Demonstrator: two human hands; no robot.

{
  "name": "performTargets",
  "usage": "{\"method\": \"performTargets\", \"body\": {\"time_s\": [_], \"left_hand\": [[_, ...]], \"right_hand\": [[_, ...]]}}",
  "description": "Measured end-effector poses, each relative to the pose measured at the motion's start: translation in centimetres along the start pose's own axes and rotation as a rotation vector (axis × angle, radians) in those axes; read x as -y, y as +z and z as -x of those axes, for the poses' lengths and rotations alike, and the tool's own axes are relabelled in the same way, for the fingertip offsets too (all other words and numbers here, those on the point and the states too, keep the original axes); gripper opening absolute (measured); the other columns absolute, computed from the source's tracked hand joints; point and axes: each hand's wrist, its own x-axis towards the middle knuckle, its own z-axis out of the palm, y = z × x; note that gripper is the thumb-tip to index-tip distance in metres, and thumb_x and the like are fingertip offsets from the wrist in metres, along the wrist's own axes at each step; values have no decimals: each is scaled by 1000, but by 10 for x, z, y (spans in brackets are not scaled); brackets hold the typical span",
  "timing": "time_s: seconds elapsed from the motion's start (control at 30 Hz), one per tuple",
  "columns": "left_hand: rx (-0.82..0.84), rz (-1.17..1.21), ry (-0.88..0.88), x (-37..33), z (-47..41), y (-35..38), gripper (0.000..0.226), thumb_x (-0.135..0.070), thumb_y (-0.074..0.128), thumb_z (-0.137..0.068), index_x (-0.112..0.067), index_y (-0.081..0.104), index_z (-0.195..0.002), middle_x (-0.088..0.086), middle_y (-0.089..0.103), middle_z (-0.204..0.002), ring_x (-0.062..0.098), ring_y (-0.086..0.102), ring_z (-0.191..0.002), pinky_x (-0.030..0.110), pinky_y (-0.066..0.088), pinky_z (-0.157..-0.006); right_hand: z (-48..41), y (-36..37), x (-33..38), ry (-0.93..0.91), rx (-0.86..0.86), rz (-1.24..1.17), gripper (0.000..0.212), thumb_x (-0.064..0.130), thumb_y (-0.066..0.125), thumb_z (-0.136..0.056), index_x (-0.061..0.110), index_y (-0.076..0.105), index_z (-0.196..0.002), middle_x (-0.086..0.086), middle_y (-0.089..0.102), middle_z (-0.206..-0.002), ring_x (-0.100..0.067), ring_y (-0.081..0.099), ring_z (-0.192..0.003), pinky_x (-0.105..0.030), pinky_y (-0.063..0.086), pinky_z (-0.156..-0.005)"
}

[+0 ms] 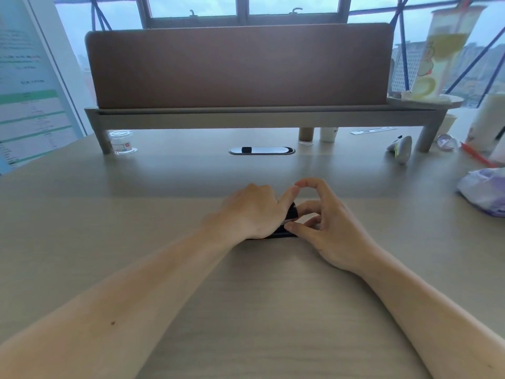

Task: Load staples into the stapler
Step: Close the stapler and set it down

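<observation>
A small black stapler [290, 214] lies on the desk [246, 296] in front of me, mostly covered by both hands. My left hand [251, 212] wraps over its left part, index finger stretched across the raised top. My right hand [325, 222] touches the stapler's right end, its thumb pressed at the lower front edge and its fingers curled above. A thin light strip shows between the black parts by my right thumb. I cannot tell if staples are in either hand.
A raised shelf [259, 116] with a brown divider panel [240, 67] crosses the back of the desk. Under it are a clear cup [121, 142], paper cups [317, 134] and a cable port [261, 150]. A white mouse [401, 149] and a plastic bag [483, 190] lie to the right.
</observation>
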Motion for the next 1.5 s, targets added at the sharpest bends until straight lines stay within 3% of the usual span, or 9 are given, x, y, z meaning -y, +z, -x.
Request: {"method": "performTargets", "body": {"time_s": [0.3,0.63,0.77,0.83,0.93,1.03,1.13,1.33,1.5], "left_hand": [[1,90,62,9,-2,2,78,-65,26,-101,-12,44,-47,6,48,-48,26,47,-49,35,36,-55],[0,134,72,11,-4,3,75,-69,32,-97,-15,36,-46,3,40,-45,25,40,-47,36,35,-55],[-7,112,57,8,-1,2,78,-71,31,-96,-12,46,-48,4,46,-47,25,47,-49,37,41,-56],[-87,60,80,9,5,-2,75,-73,27,-95,-13,56,-62,2,57,-55,26,59,-59,39,47,-63],[-228,145,124,22,19,-14,51,-69,38,-95,-21,51,-86,-5,64,-74,22,63,-74,39,49,-68],[-120,191,272,46,39,-21,33,-54,63,-90,-28,44,-95,-9,69,-93,11,62,-80,36,52,-72],[-35,140,323,58,51,-20,34,-31,75,-88,-27,42,-97,-5,66,-82,17,58,-69,41,52,-69],[-134,154,244,76,60,-25,36,-30,76,-88,-29,43,-103,-6,68,-88,22,61,-70,42,54,-72],[-282,147,107,96,45,-29,34,-28,75,-89,-24,43,-101,0,69,-92,27,62,-74,41,54,-71]], "right_hand": [[2,0,3,-1,63,123,70,28,89,-81,35,46,-136,7,77,-102,-2,63,-62,-23,49,-73],[1,-1,1,1,61,165,70,29,89,-79,34,46,-134,6,77,-98,-4,58,-61,-26,52,-75],[1,-1,1,-1,59,164,69,30,89,-79,36,47,-133,7,77,-97,-6,59,-61,-29,54,-76],[1,-1,1,2,54,159,70,30,90,-78,38,47,-134,8,77,-98,-4,59,-63,-26,50,-74],[2,-1,3,14,46,196,80,41,91,-75,41,46,-141,18,74,-106,4,64,-85,-24,47,-84],[5,-1,4,16,59,295,92,60,85,-72,41,42,-151,26,58,-135,-3,54,-129,-28,40,-108],[8,2,10,-7,125,455,110,84,66,-68,36,33,-161,20,41,-160,-4,32,-153,-32,30,-123],[-1,9,21,113,364,755,140,108,12,-53,32,14,-170,12,11,-179,-11,9,-166,-36,10,-134],[-17,11,26,141,416,808,132,102,19,-62,28,10,-171,8,5,-181,-13,1,-167,-37,1,-134]]}}
